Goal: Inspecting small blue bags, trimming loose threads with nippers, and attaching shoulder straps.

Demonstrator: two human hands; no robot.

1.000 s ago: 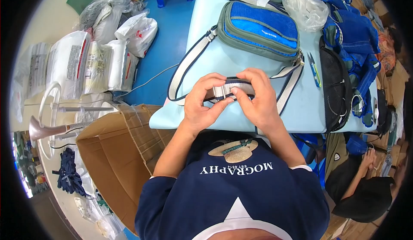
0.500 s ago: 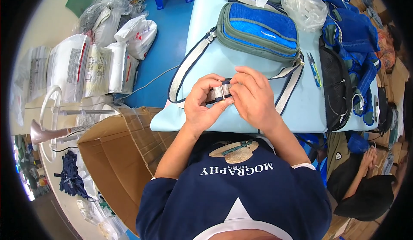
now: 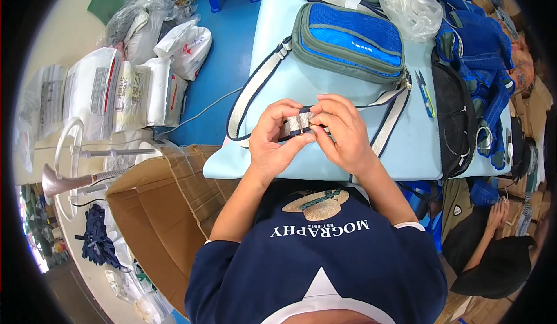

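Observation:
Both my hands pinch a white webbing strap with dark edges, just above the table's near edge. My left hand is closed on one side of a doubled, looped section, with the thumb below and fingers above. My right hand grips the other side, its fingertips at the fold. A slider buckle seems to sit between them, but fingers partly cover it. The strap runs out both ways to a blue and grey-green shoulder bag, which lies on the table beyond my hands.
The pale blue table also bears thread snips, a black mesh piece, a clear plastic bag and blue bag parts. A cardboard box stands at the left. Another person's hands are at the lower right.
My right hand's fingers have shifted and opened slightly around the strap, showing more of the loop. My left hand stays almost in place. The bag has not moved.

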